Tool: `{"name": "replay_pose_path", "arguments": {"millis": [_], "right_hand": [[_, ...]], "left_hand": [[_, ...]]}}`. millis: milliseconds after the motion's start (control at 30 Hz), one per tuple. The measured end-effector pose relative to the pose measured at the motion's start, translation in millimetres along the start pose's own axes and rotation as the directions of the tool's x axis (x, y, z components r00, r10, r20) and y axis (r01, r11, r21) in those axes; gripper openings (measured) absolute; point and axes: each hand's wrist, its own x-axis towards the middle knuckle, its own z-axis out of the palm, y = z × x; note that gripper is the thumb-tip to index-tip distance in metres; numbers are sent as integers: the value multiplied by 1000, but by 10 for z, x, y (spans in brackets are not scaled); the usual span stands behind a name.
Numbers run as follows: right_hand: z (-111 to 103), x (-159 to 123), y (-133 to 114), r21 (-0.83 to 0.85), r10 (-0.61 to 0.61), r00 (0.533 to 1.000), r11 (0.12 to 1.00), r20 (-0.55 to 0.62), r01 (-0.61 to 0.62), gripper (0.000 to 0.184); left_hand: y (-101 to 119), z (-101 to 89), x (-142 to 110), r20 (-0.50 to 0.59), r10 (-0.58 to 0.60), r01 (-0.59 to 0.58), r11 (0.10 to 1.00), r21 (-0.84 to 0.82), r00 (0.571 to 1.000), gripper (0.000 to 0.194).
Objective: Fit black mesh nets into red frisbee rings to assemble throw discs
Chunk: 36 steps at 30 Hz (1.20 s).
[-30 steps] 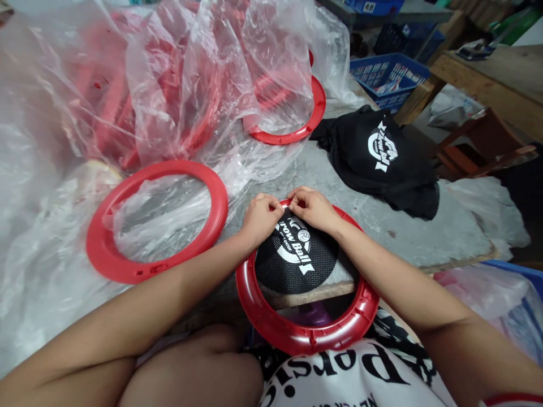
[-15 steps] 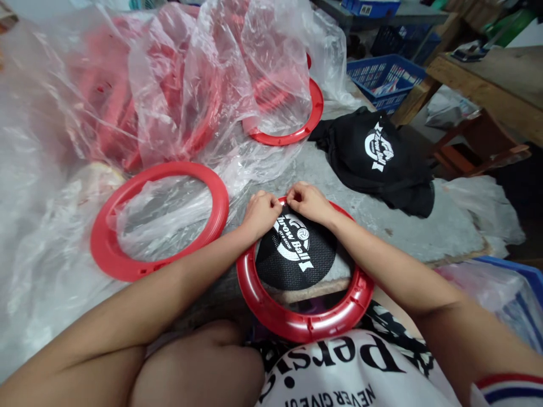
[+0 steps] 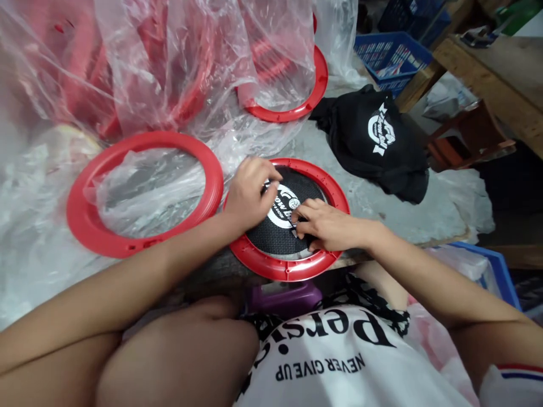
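Note:
In front of me lies a red plastic ring [image 3: 287, 271], with a round black mesh disc [image 3: 271, 242] printed in white with "Throw Ball" set inside it. My left hand [image 3: 252, 192] is over the ring's left part, its fingers bent above the mesh and the thumb apart from them. At the right part of the disc, my right hand [image 3: 328, 224] reaches across the ring with fingers spread, the tips on or just above the mesh. Both hands partly cover the white print. A gap shows between disc and ring near the bottom right.
Another red ring [image 3: 76, 215] lies on plastic film to the left. Clear plastic sheeting [image 3: 220, 62] covers more red rings at the back. A pile of black printed mesh discs [image 3: 360, 135] sits right of centre. Blue baskets [image 3: 392, 51] and a wooden table [image 3: 500, 73] stand beyond.
Both hands have left the ring's far edge: the left is now over its left side, the right nearer me over the mesh. The disc now fills more of the ring, which lies flatter and farther away.

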Motion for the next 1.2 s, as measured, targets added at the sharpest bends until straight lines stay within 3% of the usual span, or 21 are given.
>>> {"name": "replay_pose_path", "arguments": {"millis": [67,133,233,367,467,567,733,933,1067,1200], "right_hand": [[146,-43,-2,19,3,999,1000,-32,-2,5],[215,-67,25,49,-6,995,999,-100,11,9],[223,-101,44,106,2,979,994,-203,20,15],[200,-129,4,156,25,957,988,-291,22,17],[205,-143,-36,158,43,952,987,-303,5,18],[241,-198,-100,158,80,938,987,-338,-28,17],[426,-329,-308,207,187,837,974,-514,-90,28],[648,-339,-372,185,222,750,974,-624,-134,13],[637,-362,-302,257,210,768,965,-604,-62,18],[602,-409,-257,265,132,802,964,-582,34,20]], "left_hand": [[190,8,-237,165,127,-123,992,-32,978,16],[300,45,-430,321,221,-212,975,-64,921,15],[338,110,-605,433,235,-239,970,-44,870,12],[320,171,-662,452,162,-191,981,20,877,29],[333,189,-650,474,161,-208,977,48,866,8],[364,188,-647,467,184,-224,974,31,865,11],[422,190,-681,432,206,-224,975,-9,878,13],[416,215,-720,420,225,-233,972,-34,879,15],[386,220,-751,432,271,-275,960,-53,860,20],[374,204,-782,431,418,-421,902,-94,800,24]]}}
